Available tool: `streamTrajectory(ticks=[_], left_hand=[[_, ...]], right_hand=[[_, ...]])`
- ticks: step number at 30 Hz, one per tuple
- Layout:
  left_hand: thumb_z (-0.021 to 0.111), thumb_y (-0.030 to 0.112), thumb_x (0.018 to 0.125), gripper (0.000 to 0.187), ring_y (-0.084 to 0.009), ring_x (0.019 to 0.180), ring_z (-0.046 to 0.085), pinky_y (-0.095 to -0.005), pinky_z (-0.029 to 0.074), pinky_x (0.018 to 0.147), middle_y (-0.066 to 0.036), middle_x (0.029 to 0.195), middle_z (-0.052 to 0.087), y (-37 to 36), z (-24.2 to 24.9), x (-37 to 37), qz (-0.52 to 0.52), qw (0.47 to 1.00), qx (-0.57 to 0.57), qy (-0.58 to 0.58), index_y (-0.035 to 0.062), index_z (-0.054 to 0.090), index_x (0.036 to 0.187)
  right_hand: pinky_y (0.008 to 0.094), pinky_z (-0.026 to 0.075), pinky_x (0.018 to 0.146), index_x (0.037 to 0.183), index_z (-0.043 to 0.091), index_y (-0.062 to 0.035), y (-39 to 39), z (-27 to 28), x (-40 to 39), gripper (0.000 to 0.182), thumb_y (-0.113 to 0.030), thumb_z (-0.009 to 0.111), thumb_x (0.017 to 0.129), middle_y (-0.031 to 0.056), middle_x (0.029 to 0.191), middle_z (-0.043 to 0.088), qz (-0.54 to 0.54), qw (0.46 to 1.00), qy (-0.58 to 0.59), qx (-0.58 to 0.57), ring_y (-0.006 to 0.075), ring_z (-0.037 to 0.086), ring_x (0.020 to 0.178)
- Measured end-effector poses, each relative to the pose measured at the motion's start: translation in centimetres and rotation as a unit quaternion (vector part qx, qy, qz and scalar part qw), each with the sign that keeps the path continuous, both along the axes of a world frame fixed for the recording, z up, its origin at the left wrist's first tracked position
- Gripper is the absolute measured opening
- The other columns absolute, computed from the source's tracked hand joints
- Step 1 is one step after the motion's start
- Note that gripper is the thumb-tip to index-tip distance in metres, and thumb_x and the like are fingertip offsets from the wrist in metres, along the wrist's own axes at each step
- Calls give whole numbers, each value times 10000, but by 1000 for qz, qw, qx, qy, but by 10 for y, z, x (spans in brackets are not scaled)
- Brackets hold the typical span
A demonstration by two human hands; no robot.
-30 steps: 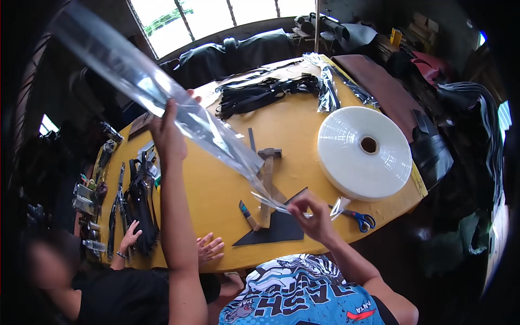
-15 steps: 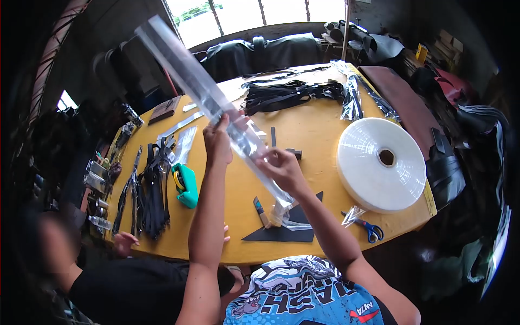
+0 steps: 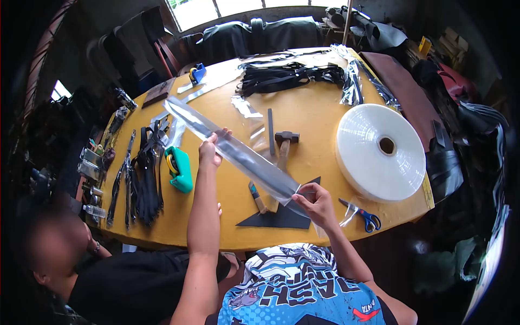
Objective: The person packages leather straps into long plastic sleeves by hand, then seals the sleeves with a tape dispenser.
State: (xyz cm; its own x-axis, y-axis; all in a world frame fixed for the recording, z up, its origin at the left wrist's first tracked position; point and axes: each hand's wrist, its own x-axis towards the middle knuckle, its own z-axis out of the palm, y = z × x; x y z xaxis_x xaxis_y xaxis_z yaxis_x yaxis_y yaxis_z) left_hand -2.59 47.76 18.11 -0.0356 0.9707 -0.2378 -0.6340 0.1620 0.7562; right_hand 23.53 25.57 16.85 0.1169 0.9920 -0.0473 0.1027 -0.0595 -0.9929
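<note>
A long clear plastic sleeve [image 3: 244,162] is stretched diagonally above the yellow table. My left hand [image 3: 211,150] grips it nearer its upper left end, and my right hand [image 3: 315,203] pinches its lower right end between thumb and fingers. Below the sleeve lie a hammer [image 3: 287,137], a dark flat bar [image 3: 271,131], a black triangular sheet [image 3: 284,218] and a cutter [image 3: 257,196]. Blue-handled scissors [image 3: 370,220] rest right of my right hand. The green tape dispenser [image 3: 180,170] stands left of my left forearm.
On the yellow table [image 3: 227,227] are a large plastic roll [image 3: 379,151], black straps [image 3: 287,78], more straps [image 3: 146,187] and a blue tape dispenser [image 3: 197,73]. A person in black [image 3: 130,281] sits at the lower left, close to my left arm.
The sleeve has come down and tilts less steeply. My right hand has moved right and down to its end. The hammer and blue dispenser now show. The other person's hand has drawn back.
</note>
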Motion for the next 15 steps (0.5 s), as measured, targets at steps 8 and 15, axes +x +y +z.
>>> streamTrajectory(ticks=[8, 15], left_hand=[[248, 127, 937, 366, -310, 1046, 536, -411, 398, 969, -229, 1098, 551, -8, -70, 12, -61, 995, -82, -15, -113, 449, 1128], [384, 233, 943, 464, -329, 1155, 466, -394, 355, 1002, -244, 1207, 491, -29, -94, 13, -140, 989, -35, -14, -78, 312, 1279]], right_hand=[[171, 383, 613, 930, 600, 0, -8, -11, 6, 217, -136, 697, 792, -32, 732, 554, 145, 955, 251, -55, 17, 484, 699], [174, 293, 519, 820, 590, -35, -10, -4, 4, 156, -157, 686, 805, -66, 678, 488, 148, 949, 278, -23, 3, 391, 609]])
